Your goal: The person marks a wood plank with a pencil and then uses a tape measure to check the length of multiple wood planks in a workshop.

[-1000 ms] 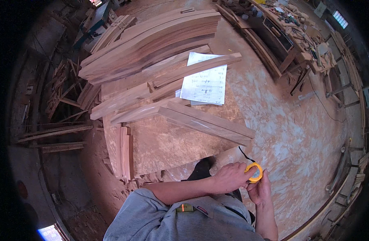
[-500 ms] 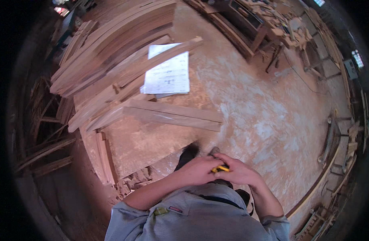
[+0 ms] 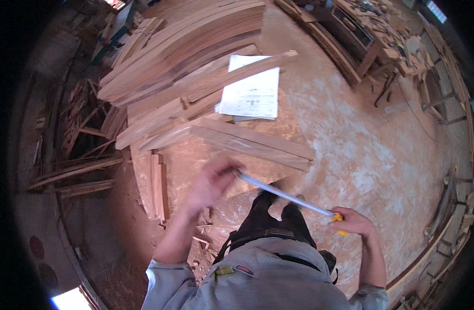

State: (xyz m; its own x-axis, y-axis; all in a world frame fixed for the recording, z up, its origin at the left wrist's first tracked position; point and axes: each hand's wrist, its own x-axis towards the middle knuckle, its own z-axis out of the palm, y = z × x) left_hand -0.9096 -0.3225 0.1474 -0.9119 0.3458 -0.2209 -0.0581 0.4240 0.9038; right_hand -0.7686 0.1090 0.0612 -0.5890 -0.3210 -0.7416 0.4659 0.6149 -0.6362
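Note:
My left hand (image 3: 212, 183), smeared by motion, grips the far end of a pale tape blade (image 3: 283, 194) over the plywood board. The blade runs down to a yellow tape measure (image 3: 339, 226) in my right hand (image 3: 353, 219), whose fingers are closed round the case. Just above the blade lie two angled wooden strips (image 3: 252, 144). Behind them a white paper sheet (image 3: 252, 98) lies partly under a long strip (image 3: 278, 59), its marks blurred. Short upright-running strips (image 3: 158, 188) lie on the board at my left.
Stacked curved planks (image 3: 185, 51) fill the back left. A cluttered workbench (image 3: 371, 62) stands at the upper right, beside the dusty floor (image 3: 366, 155). Loose scrap timber (image 3: 84, 124) and boards (image 3: 82, 170) are piled to the left; metal frames (image 3: 448, 201) line the right.
My hands have moved apart: the left went up and leftward, drawing out the tape's blade, while the right went rightward with the case. The view has shifted and more of my legs shows.

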